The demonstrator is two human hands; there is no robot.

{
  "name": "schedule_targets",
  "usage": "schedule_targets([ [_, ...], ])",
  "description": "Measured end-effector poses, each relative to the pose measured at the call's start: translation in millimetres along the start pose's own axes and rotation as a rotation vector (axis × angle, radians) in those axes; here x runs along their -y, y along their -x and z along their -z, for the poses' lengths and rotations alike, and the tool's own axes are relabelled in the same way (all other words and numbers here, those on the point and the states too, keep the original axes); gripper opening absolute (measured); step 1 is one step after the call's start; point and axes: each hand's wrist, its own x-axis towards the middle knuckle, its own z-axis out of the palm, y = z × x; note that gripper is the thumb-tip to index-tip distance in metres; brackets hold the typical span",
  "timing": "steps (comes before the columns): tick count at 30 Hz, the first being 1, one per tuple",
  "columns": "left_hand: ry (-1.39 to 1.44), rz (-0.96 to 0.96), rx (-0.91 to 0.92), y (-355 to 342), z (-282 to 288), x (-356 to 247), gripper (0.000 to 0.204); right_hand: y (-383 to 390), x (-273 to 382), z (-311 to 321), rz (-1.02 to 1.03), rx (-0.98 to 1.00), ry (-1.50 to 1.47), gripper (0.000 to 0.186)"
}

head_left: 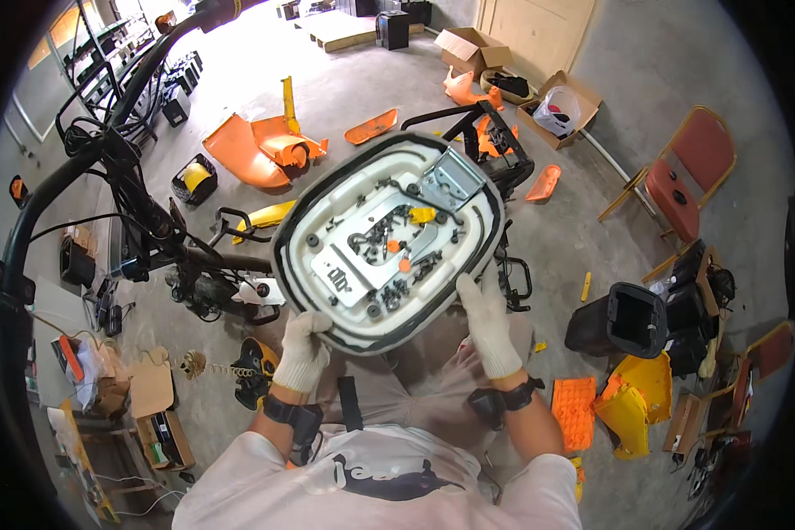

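Observation:
An upturned seat base (397, 336), white inside with a black rim, is held level over my lap like a tray. My left hand (304, 352), in a white knit glove, grips its near left edge. On the near right edge, my gloved right hand (486, 329) is closed with the fingers partly hidden beneath. Loose dark screws and bolts (394, 293) lie scattered inside. Among them are a small yellow piece (422, 215) and orange discs (405, 265). A silvery metal bracket (452, 181) sits at the far right end of the base.
A stripped scooter frame with black handlebars (106, 150) stands at the left and behind the base. Orange panels (254, 152) lie on the floor beyond. At the right are a red chair (680, 190), a black bin (618, 320) and yellow panels (632, 402). Cardboard boxes (473, 51) stand far back.

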Motion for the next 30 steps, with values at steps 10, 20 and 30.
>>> schedule_targets([
  [10, -0.001, -0.017, 0.032, -31.5, -21.1, 15.5, 0.073, -36.6, 16.6, 1.7, 0.145, -0.082, 0.143, 0.064],
  [20, 0.072, -0.059, -0.035, 27.3, -10.6, 3.8, 0.079, -3.5, -9.5, -13.8, 0.075, -0.069, 0.226, 0.071],
  [30, 0.127, 0.075, -0.140, 26.2, -5.5, 20.6, 0.073, -20.3, -26.3, -7.9, -0.135, -0.032, 0.319, 0.080],
])
